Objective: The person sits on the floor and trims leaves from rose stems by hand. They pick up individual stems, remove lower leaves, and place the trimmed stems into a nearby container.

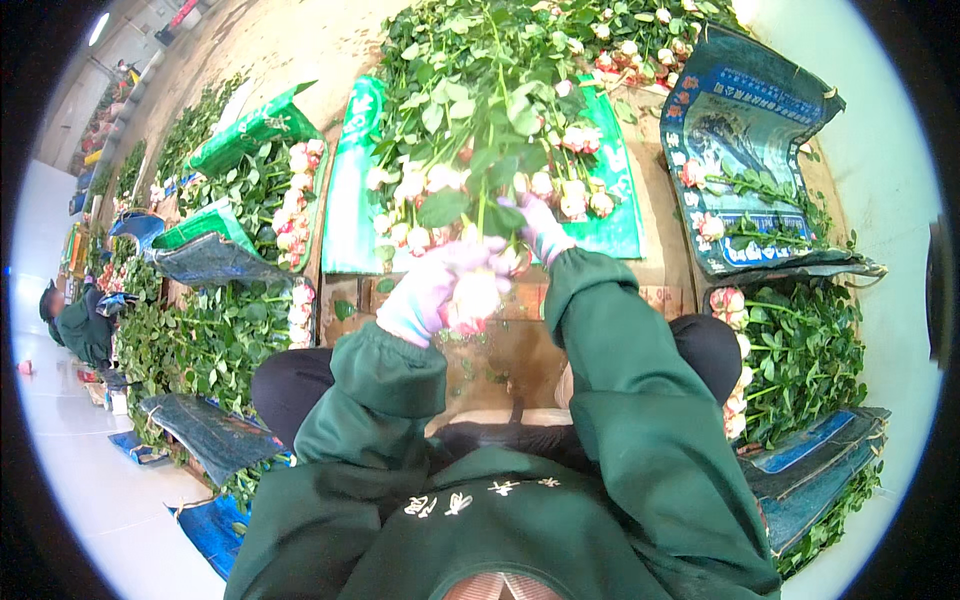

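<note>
My left hand, in a pale lilac glove, is closed around the upper stem of a rose just behind its bloom. The cream and pink rose points back toward me, and its leafy stem runs away from me. My right hand, gloved the same way, is beside the stem's lower leaves; its fingertips are partly hidden among leaves and blooms. Beyond both hands, a pile of cut roses lies with its blooms toward me on a green and white printed sheet.
Rose bundles in folded sheets line my left, more roses my right. A blue printed sheet stands curled at the right with two roses on it. A person works at the far left. Loose leaves lie before me.
</note>
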Motion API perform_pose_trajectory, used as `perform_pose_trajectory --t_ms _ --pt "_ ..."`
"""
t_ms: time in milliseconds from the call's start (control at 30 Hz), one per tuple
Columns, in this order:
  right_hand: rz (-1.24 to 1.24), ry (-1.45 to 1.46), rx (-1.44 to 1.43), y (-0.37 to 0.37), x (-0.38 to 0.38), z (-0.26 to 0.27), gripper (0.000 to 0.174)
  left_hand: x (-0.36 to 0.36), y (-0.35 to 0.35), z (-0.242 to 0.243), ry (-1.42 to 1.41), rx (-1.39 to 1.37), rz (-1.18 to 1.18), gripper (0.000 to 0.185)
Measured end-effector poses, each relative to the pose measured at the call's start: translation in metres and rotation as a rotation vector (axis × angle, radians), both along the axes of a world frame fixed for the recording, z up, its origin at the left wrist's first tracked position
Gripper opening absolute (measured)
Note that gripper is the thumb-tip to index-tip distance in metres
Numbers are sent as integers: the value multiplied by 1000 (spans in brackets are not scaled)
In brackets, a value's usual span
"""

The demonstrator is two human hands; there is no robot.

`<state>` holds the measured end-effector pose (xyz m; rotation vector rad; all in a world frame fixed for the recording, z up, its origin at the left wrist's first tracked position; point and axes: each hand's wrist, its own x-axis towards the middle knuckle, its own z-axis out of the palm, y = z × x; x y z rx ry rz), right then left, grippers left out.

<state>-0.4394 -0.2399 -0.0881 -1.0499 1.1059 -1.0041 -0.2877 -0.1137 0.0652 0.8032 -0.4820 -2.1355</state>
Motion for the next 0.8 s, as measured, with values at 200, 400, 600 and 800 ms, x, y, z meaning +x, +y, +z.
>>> perform_pose_trajectory --t_ms 200,400,600,800 --pt "97 200 174 -29 -28 69 25 8 -28 -58 -410 -39 -58 28" --pt "3 -103 -218 -11 -72 239 32 -3 -66 -87 -503 -35 -17 24" --pt "17 18 -355 55 -130 324 28 -20 -98 -71 -572 -72 68 20" --pt "-191 -4 -187 33 -129 261 29 -7 -150 6 -212 70 183 21"
